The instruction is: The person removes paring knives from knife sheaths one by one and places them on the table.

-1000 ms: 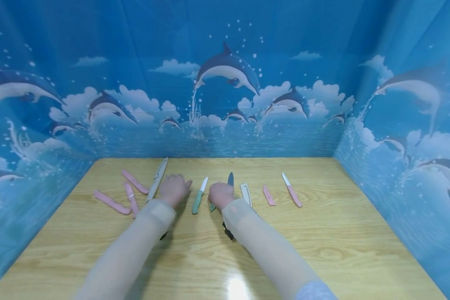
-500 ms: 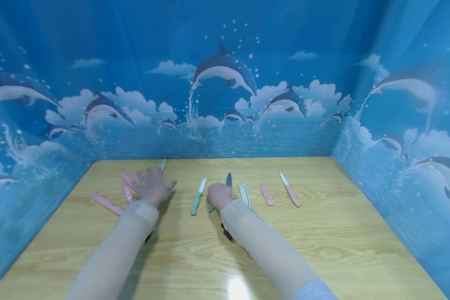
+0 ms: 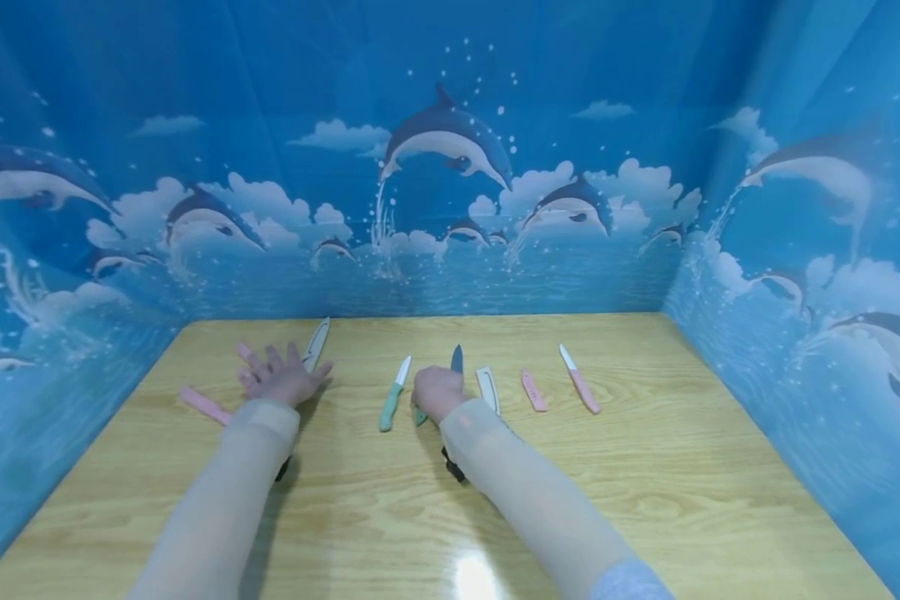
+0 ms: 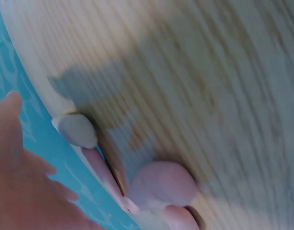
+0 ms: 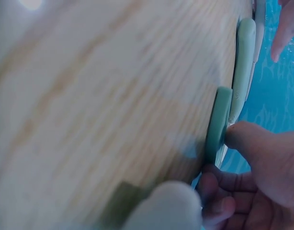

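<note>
In the head view my left hand (image 3: 279, 382) is spread with straight fingers above pink-handled pieces (image 3: 206, 405) and a long pale knife (image 3: 316, 344). Whether that knife's blade is sheathed is unclear. The left wrist view shows a rounded pale end (image 4: 77, 130) and a pink end (image 4: 162, 186), with the left hand apart from them. My right hand (image 3: 438, 392) holds a dark-bladed knife (image 3: 457, 359). From the right wrist view, thumb and fingers pinch its green handle (image 5: 219, 124). A green-handled paring knife (image 3: 392, 404) lies just left of this hand.
Right of the right hand lie a white blade sheath (image 3: 488, 387), a short pink sheath-like piece (image 3: 534, 392) and a pink paring knife (image 3: 581, 382). The wood-patterned table (image 3: 645, 467) meets a blue dolphin curtain (image 3: 450, 275) at its back and sides.
My left hand has moved left from beside the pale knife, and its fingers have spread out over the pink pieces. The right hand stays on the dark-bladed knife.
</note>
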The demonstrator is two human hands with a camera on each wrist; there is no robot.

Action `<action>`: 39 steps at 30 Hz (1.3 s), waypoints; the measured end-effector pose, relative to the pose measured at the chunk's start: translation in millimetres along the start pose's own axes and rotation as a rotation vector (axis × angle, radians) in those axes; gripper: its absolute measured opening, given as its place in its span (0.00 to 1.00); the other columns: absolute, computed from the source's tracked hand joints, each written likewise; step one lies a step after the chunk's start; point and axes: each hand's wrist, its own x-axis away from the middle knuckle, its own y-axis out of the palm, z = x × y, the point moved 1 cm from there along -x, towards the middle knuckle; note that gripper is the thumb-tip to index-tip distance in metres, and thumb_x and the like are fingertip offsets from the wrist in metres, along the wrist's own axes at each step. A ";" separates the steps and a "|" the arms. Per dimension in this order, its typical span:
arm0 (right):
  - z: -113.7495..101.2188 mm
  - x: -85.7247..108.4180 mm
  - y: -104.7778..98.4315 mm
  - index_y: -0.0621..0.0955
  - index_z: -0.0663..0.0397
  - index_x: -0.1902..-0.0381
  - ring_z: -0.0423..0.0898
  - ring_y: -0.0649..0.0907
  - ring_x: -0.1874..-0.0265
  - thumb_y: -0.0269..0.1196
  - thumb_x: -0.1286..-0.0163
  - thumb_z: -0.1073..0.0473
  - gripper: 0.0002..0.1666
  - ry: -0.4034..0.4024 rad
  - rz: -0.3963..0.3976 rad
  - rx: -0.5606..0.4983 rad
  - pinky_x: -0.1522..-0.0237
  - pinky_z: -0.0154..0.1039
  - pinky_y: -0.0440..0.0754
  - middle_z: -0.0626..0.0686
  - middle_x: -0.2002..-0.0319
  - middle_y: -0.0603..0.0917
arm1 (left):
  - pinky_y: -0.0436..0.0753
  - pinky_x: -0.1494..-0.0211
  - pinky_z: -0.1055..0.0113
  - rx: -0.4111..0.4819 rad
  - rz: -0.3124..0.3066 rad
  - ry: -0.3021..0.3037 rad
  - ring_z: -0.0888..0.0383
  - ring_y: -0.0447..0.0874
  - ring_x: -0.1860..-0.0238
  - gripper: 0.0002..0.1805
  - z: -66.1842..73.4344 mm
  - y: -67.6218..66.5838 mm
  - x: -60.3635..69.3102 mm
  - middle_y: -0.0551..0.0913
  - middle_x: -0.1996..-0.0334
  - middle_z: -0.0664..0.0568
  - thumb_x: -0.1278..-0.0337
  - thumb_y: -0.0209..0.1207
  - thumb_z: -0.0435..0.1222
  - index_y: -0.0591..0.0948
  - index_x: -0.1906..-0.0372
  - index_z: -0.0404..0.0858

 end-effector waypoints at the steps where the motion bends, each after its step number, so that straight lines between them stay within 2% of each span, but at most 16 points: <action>1: 0.4 0.5 -0.3 0.82 0.51 0.76 0.41 0.76 0.78 0.58 0.30 0.51 0.17 -0.003 0.004 0.003 0.72 0.35 0.78 0.48 0.76 0.81 | 0.25 0.33 0.30 0.000 -0.008 0.004 0.28 0.11 0.32 0.53 -0.9 -0.1 -0.7 0.21 0.28 0.29 0.35 0.39 0.66 0.32 0.24 0.36; 5: 1.6 2.7 -2.1 0.82 0.51 0.76 0.41 0.77 0.78 0.58 0.30 0.51 0.17 -0.015 0.018 0.011 0.72 0.35 0.78 0.48 0.76 0.81 | 0.26 0.34 0.29 -0.005 -0.039 0.014 0.27 0.12 0.32 0.52 -2.7 -1.5 -3.1 0.22 0.29 0.27 0.33 0.39 0.65 0.34 0.25 0.34; 11: 1.4 2.6 -0.3 0.82 0.52 0.76 0.42 0.76 0.79 0.57 0.29 0.51 0.18 -0.015 -0.004 -0.008 0.76 0.34 0.74 0.49 0.76 0.81 | 0.29 0.33 0.28 -0.045 -0.084 -0.014 0.28 0.14 0.31 0.49 -1.1 -0.2 -2.1 0.23 0.29 0.27 0.32 0.40 0.62 0.36 0.25 0.32; 17: -0.4 3.8 0.1 0.83 0.53 0.73 0.42 0.76 0.78 0.57 0.29 0.49 0.18 -0.015 -0.010 0.002 0.72 0.35 0.78 0.49 0.75 0.82 | 0.32 0.32 0.28 -0.117 -0.119 -0.036 0.27 0.16 0.31 0.46 1.3 3.6 -2.2 0.26 0.29 0.27 0.30 0.41 0.59 0.45 0.25 0.28; 20: -0.3 3.9 0.6 0.84 0.53 0.73 0.42 0.76 0.78 0.58 0.29 0.49 0.17 -0.014 -0.006 0.005 0.72 0.35 0.78 0.49 0.75 0.82 | 0.32 0.32 0.29 -0.119 -0.139 -0.040 0.27 0.14 0.31 0.43 2.4 5.2 -3.8 0.25 0.29 0.27 0.28 0.40 0.56 0.46 0.26 0.28; 23: 0.7 2.7 1.3 0.83 0.53 0.74 0.42 0.77 0.78 0.58 0.29 0.50 0.17 -0.011 0.003 0.008 0.73 0.35 0.78 0.49 0.75 0.82 | 0.30 0.33 0.29 -0.089 -0.139 -0.028 0.28 0.12 0.31 0.40 4.7 5.1 -4.0 0.25 0.28 0.28 0.27 0.41 0.53 0.48 0.26 0.28; 26: 1.7 1.3 1.9 0.83 0.52 0.75 0.42 0.77 0.78 0.57 0.29 0.51 0.17 -0.007 0.006 0.010 0.72 0.35 0.79 0.50 0.75 0.82 | 0.29 0.33 0.28 -0.107 -0.107 0.000 0.27 0.15 0.31 0.36 7.8 6.0 -5.3 0.29 0.28 0.27 0.26 0.43 0.49 0.54 0.28 0.26; 30: 2.0 1.4 1.4 0.83 0.52 0.75 0.42 0.77 0.77 0.57 0.29 0.51 0.17 -0.003 -0.010 0.004 0.72 0.35 0.78 0.49 0.75 0.82 | 0.37 0.33 0.27 -0.205 -0.016 0.045 0.24 0.27 0.29 0.28 8.9 9.0 -11.5 0.44 0.28 0.25 0.28 0.45 0.43 0.68 0.35 0.24; 32: 1.9 1.9 0.8 0.83 0.52 0.75 0.42 0.77 0.77 0.57 0.29 0.51 0.16 -0.004 -0.015 0.000 0.72 0.35 0.78 0.49 0.75 0.82 | 0.47 0.32 0.28 -0.258 0.032 0.065 0.23 0.44 0.30 0.22 8.3 9.1 -14.7 0.62 0.34 0.24 0.29 0.46 0.39 0.77 0.45 0.24; 34: 1.8 2.3 0.3 0.83 0.52 0.74 0.42 0.77 0.77 0.58 0.29 0.51 0.16 -0.006 -0.018 0.000 0.72 0.35 0.78 0.49 0.74 0.82 | 0.59 0.35 0.33 -0.293 0.075 0.084 0.25 0.62 0.37 0.18 7.0 8.9 -17.7 0.76 0.47 0.25 0.32 0.46 0.35 0.82 0.56 0.25; 37: 1.6 2.2 -0.6 0.83 0.52 0.74 0.42 0.77 0.76 0.58 0.29 0.51 0.16 -0.010 -0.018 0.001 0.71 0.36 0.78 0.49 0.74 0.82 | 0.69 0.44 0.39 -0.307 0.121 0.105 0.32 0.75 0.54 0.15 5.3 7.3 -21.3 0.81 0.66 0.32 0.36 0.48 0.33 0.82 0.66 0.28; 39: 1.4 1.7 -0.8 0.83 0.52 0.74 0.42 0.77 0.77 0.58 0.29 0.51 0.16 -0.011 -0.019 0.000 0.73 0.35 0.77 0.49 0.74 0.82 | 0.71 0.45 0.40 -0.293 0.129 0.114 0.34 0.75 0.56 0.14 4.6 6.4 -22.5 0.81 0.67 0.33 0.36 0.50 0.33 0.83 0.66 0.27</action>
